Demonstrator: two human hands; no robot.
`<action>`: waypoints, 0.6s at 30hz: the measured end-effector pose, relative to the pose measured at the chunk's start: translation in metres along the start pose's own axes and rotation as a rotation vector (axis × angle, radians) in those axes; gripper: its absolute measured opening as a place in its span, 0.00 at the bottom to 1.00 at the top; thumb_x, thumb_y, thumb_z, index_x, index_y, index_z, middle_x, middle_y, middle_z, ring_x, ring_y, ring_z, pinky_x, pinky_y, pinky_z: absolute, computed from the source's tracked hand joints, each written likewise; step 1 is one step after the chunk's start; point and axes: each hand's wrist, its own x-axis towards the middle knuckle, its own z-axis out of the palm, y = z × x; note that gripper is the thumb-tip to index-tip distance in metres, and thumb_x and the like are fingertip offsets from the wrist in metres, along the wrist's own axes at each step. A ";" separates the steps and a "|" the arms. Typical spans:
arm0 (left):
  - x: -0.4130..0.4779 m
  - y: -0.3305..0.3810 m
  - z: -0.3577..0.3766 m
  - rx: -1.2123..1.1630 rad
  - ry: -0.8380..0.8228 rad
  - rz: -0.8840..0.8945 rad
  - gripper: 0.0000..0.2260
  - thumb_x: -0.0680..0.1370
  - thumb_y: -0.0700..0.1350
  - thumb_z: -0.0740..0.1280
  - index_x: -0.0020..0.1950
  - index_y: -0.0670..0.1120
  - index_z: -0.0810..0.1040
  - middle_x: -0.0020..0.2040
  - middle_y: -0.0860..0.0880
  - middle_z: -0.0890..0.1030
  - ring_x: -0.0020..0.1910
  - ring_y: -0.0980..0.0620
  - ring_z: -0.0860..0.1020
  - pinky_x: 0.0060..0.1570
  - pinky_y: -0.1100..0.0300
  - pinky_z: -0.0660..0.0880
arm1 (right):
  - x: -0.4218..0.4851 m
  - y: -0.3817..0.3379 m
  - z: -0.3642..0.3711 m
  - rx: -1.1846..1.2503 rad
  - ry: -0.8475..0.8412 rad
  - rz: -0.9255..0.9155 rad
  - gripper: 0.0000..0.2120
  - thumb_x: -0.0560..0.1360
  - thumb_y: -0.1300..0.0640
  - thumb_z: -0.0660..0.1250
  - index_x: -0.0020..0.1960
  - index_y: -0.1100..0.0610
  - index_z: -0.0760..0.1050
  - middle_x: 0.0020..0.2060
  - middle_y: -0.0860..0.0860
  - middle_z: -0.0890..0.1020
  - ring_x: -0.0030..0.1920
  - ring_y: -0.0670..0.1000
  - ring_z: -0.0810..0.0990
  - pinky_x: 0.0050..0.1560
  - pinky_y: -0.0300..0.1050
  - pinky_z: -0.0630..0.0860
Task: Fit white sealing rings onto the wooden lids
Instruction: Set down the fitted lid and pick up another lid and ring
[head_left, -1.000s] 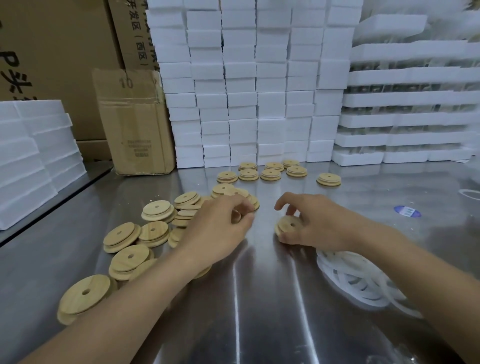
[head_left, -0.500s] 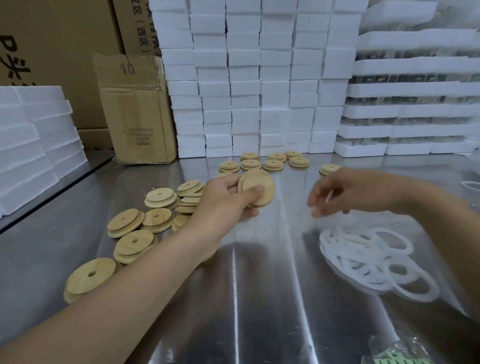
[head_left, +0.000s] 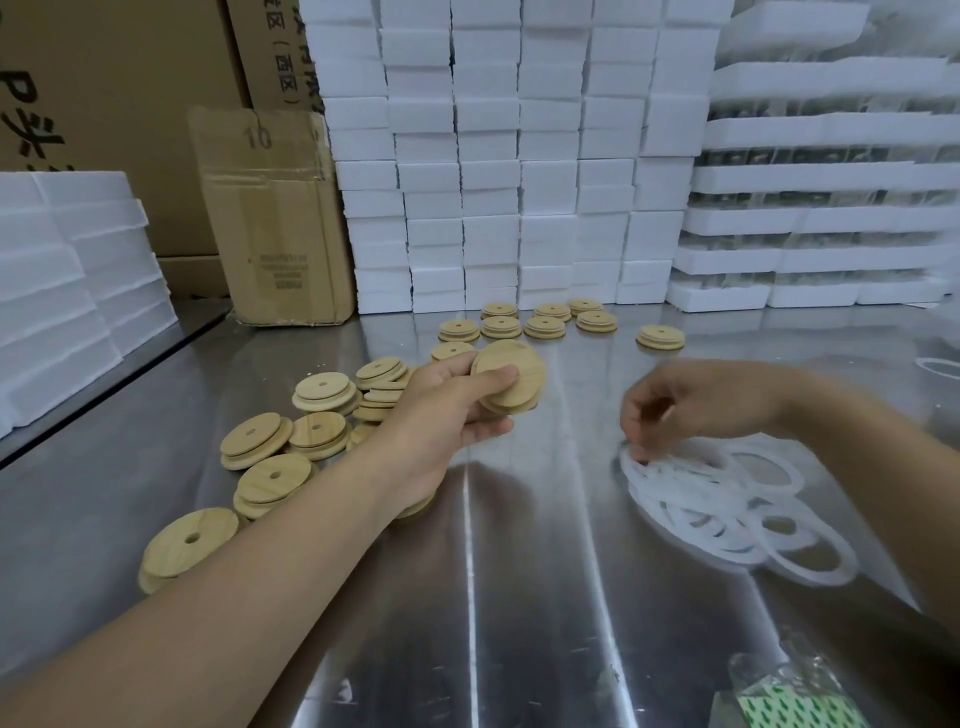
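My left hand (head_left: 447, 410) grips one round wooden lid (head_left: 511, 374) by its edge, lifted above the steel table (head_left: 519, 597), thumb across its face. Several more wooden lids (head_left: 275, 478) with centre holes lie scattered at the left, under and beside my left forearm. My right hand (head_left: 696, 400) hangs blurred over the pile of white sealing rings (head_left: 727, 499), fingers curled down, fingertips touching the pile's left edge. Blur hides whether a ring is pinched.
A row of wooden lids (head_left: 545, 327) lies at the back. Behind it stand stacked white foam blocks (head_left: 493, 156), a cardboard box (head_left: 275, 218) and foam trays (head_left: 810, 208). More foam (head_left: 62, 291) is at the left. A plastic bag (head_left: 789, 696) lies near right.
My left hand picked a lid from the pile and lifted it. My right hand left the lid on the table, swung right and came down onto the rings.
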 end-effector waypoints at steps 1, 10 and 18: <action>0.000 0.000 0.000 0.003 0.003 -0.003 0.10 0.81 0.43 0.73 0.62 0.44 0.85 0.58 0.43 0.88 0.64 0.40 0.84 0.52 0.55 0.81 | 0.006 -0.007 0.008 0.138 0.188 -0.096 0.05 0.76 0.61 0.76 0.43 0.55 0.83 0.40 0.47 0.85 0.44 0.43 0.82 0.52 0.38 0.75; 0.001 0.002 -0.001 -0.094 0.037 -0.010 0.11 0.82 0.43 0.72 0.63 0.43 0.85 0.54 0.44 0.87 0.51 0.49 0.85 0.43 0.62 0.81 | 0.024 -0.034 0.045 0.408 0.700 -0.279 0.08 0.78 0.61 0.75 0.56 0.53 0.84 0.42 0.49 0.85 0.46 0.47 0.83 0.50 0.39 0.76; 0.006 0.002 -0.004 -0.178 0.104 -0.035 0.11 0.81 0.43 0.71 0.62 0.40 0.84 0.53 0.41 0.87 0.44 0.51 0.86 0.41 0.62 0.81 | 0.018 -0.023 0.023 0.409 0.513 -0.146 0.04 0.79 0.58 0.74 0.53 0.50 0.86 0.39 0.49 0.88 0.40 0.44 0.84 0.41 0.31 0.76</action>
